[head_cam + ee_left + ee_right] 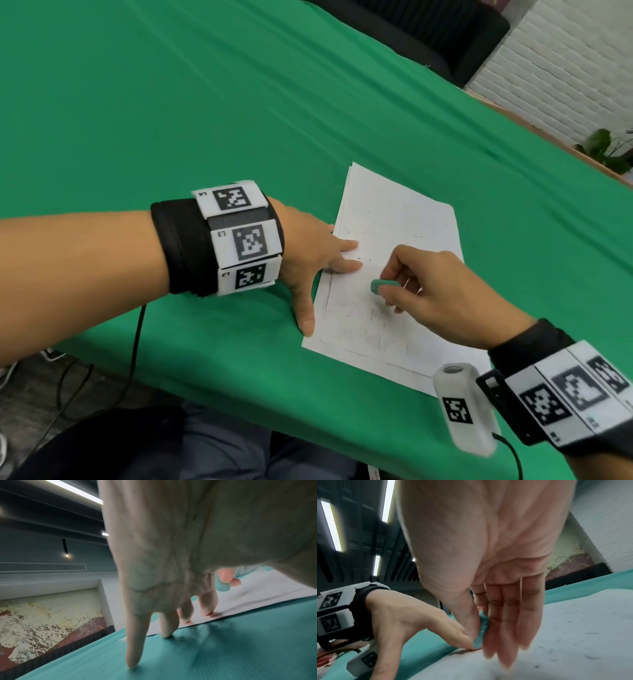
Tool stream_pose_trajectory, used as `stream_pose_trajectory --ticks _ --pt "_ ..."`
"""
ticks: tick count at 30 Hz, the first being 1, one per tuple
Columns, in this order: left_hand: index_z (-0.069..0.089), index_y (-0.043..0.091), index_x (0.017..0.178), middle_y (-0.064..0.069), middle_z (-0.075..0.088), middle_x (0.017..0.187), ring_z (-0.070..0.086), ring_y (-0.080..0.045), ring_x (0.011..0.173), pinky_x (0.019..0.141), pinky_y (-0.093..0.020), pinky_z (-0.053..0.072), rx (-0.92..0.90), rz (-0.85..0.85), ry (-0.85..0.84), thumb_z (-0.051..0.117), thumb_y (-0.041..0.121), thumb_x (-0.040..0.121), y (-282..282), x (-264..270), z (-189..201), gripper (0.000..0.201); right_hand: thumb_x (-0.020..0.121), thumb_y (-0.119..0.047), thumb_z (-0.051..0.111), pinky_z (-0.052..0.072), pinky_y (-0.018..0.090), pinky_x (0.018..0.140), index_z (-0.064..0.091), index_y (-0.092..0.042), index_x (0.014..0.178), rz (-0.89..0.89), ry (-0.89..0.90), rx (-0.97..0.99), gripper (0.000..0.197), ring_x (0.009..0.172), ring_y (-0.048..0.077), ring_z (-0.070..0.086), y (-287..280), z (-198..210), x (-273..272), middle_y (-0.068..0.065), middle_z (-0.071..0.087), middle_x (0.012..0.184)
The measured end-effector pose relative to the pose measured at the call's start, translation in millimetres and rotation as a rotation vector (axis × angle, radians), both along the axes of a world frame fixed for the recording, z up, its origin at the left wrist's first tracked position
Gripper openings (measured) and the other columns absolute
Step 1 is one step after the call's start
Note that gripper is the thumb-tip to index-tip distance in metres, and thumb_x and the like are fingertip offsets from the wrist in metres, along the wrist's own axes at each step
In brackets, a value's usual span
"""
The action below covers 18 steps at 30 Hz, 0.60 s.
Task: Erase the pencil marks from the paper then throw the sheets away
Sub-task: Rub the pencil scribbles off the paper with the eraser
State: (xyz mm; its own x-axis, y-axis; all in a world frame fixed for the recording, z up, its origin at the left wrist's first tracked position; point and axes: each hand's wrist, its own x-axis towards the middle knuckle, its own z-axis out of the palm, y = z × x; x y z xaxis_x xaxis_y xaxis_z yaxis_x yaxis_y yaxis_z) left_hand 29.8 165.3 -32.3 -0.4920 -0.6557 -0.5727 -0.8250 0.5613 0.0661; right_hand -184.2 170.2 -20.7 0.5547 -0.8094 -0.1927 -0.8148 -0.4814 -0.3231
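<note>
White sheets of paper (394, 219) with faint pencil marks lie stacked on the green tablecloth (205, 102). My left hand (318, 260) lies flat with spread straight fingers, its fingertips (207, 613) pressing the paper's (257, 596) left edge. My right hand (428, 291) pinches a small green eraser (380, 286) between thumb and fingers, its tip down on the paper's middle. The right wrist view shows the eraser (482, 630) held against the thumb, over the paper (573, 635). The left wrist view catches the eraser (222, 586) beyond my fingers.
A dark chair (428, 37) stands behind the table's far edge. A white brick wall (565, 68) and a green plant (606, 147) are at the right. Black cables (102, 387) hang below the near edge by my lap.
</note>
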Motion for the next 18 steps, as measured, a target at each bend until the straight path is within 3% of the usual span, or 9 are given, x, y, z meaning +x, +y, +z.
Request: stream_pose_trajectory --ticks 3,7,9,12,18 --pt "-0.003 0.046 0.154 0.024 -0.015 0.16 0.002 -0.017 0.152 0.119 -0.051 0.02 -0.007 -0.008 0.032 0.069 0.075 0.065 -1.7 -0.4 1.8 0.118 0.094 -0.037 0.059 0.054 0.037 0.076 0.052 -0.031 0.09 -0.009 0.032 -0.024 0.011 0.084 0.006 0.062 6.2 -3.1 -12.3 -0.015 0.067 0.09" --pt "0.005 0.038 0.156 0.023 -0.008 0.161 0.01 -0.018 0.151 0.119 -0.047 0.023 -0.026 -0.03 0.067 0.072 0.072 0.065 -0.5 -1.3 2.0 0.118 0.097 -0.038 0.053 0.052 0.035 0.088 0.039 -0.039 0.089 -0.005 0.005 -0.017 0.016 0.107 0.009 0.063 27.0 -1.1 -21.4 -0.015 0.064 0.123" --pt "0.009 0.036 0.157 0.022 -0.005 0.162 0.014 -0.019 0.15 0.118 -0.05 0.025 -0.039 -0.034 0.066 0.073 0.072 0.065 1.2 -1.9 3.6 0.118 0.097 -0.042 0.05 0.051 0.039 0.082 0.038 -0.039 0.09 0.014 0.042 0.032 0.015 0.094 0.016 0.066 39.2 -3.8 -23.2 -0.007 0.066 0.121" --pt "0.012 0.035 0.157 0.02 -0.001 0.163 0.012 -0.017 0.151 0.116 -0.061 0.019 -0.064 -0.03 0.068 0.073 0.074 0.062 4.9 -1.1 4.2 0.119 0.098 -0.042 0.047 0.047 0.039 0.075 0.036 -0.038 0.091 0.028 0.08 0.038 0.014 0.068 0.014 0.056 53.4 -7.9 -21.0 0.007 0.07 0.106" --pt "0.011 0.043 0.154 0.022 -0.005 0.162 0.002 -0.012 0.151 0.118 -0.061 0.01 -0.043 0.026 0.141 0.057 0.084 0.066 8.7 6.0 -2.0 0.108 0.097 -0.042 0.046 0.049 0.043 0.078 0.04 -0.033 0.094 -0.009 0.075 0.036 0.011 0.081 0.021 0.062 61.8 -8.7 -18.7 0.011 0.068 0.113"
